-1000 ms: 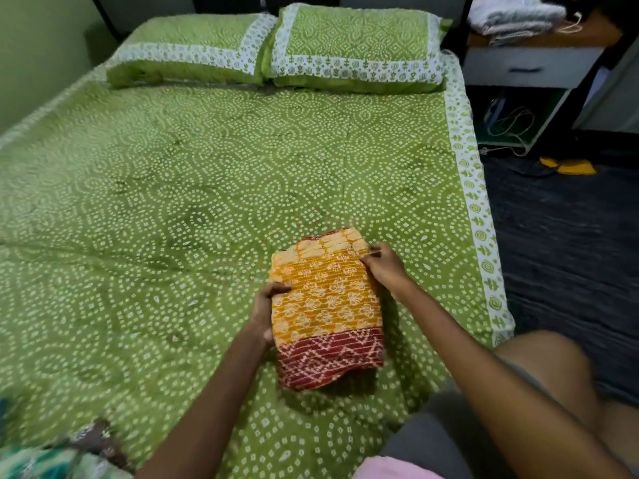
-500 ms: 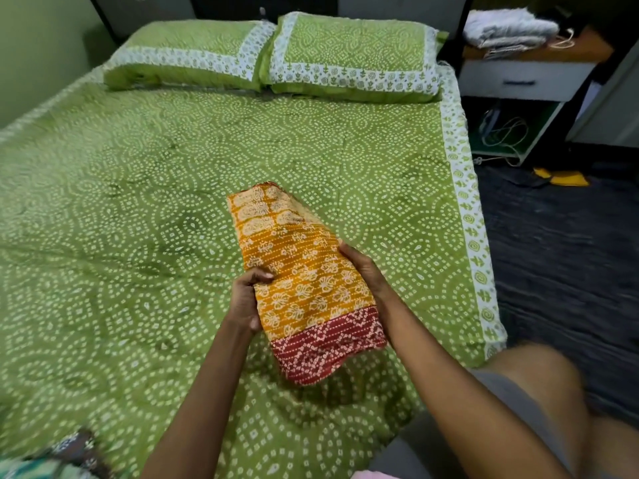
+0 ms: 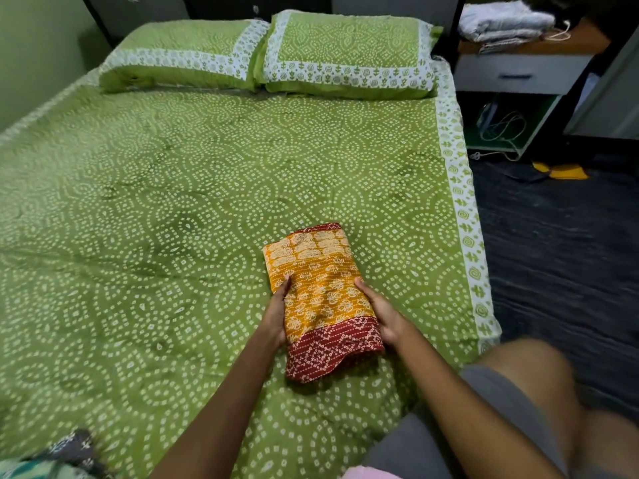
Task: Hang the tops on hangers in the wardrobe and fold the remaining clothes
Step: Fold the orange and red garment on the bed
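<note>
On the bed (image 3: pixel 173 219), a folded orange, red-bordered cloth (image 3: pixel 321 295)

A folded orange garment (image 3: pixel 320 285) with pale floral print and a dark red patterned hem lies flat on the green bed (image 3: pixel 173 219), hem end nearest.

Wide bed (image 3: pixel 173 209) under a green spread dotted with white rings, white patterned border running down the right edge. Two matching green pillows (image 3: pixel 262 53) side by side at the head, touching. Folded orange cloth with a dark red band (image 3: pixel 321 295) lying flat near the right foot corner, red band nearest the camera, a hand pressed against each long side. Bundle of dark and teal printed fabric (image 3: pixel 52 458) at the lower left corner, blurred, mostly cut off.
</note>
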The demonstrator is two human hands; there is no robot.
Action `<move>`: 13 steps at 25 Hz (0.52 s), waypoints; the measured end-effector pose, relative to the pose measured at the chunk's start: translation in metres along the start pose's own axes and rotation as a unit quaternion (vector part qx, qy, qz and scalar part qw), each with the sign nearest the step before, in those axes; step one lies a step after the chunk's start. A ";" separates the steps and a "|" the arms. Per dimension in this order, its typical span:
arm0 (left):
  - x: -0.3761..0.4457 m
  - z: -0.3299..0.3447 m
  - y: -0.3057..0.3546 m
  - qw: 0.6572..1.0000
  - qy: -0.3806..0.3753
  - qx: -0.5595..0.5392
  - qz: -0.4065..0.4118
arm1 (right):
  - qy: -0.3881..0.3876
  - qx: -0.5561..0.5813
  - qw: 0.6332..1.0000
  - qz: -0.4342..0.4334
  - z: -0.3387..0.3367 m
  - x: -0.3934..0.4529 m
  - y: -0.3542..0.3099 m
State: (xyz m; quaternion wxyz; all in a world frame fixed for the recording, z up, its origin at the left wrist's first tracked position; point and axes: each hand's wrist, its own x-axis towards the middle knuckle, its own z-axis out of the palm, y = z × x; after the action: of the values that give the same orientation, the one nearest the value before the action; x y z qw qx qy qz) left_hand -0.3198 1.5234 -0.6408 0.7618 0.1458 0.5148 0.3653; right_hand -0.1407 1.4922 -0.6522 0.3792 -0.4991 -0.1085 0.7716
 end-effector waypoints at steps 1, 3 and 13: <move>0.002 0.001 -0.001 0.999 0.018 0.036 0.005 | -0.001 -0.021 1.000 0.020 -0.008 -0.003 0.005; 0.005 -0.003 -0.001 0.992 0.044 0.120 0.025 | 0.007 -0.113 0.992 0.062 -0.017 -0.017 0.014; -0.006 0.032 -0.001 0.680 0.231 0.540 0.439 | 0.222 -0.512 0.783 -0.276 0.004 -0.030 -0.030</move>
State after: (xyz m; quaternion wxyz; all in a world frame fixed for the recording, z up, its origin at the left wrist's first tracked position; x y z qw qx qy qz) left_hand -0.2919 1.5237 -0.6240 0.1600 0.6524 0.6589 0.3385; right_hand -0.1233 1.4928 -0.6135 0.2787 -0.7259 -0.5333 0.3332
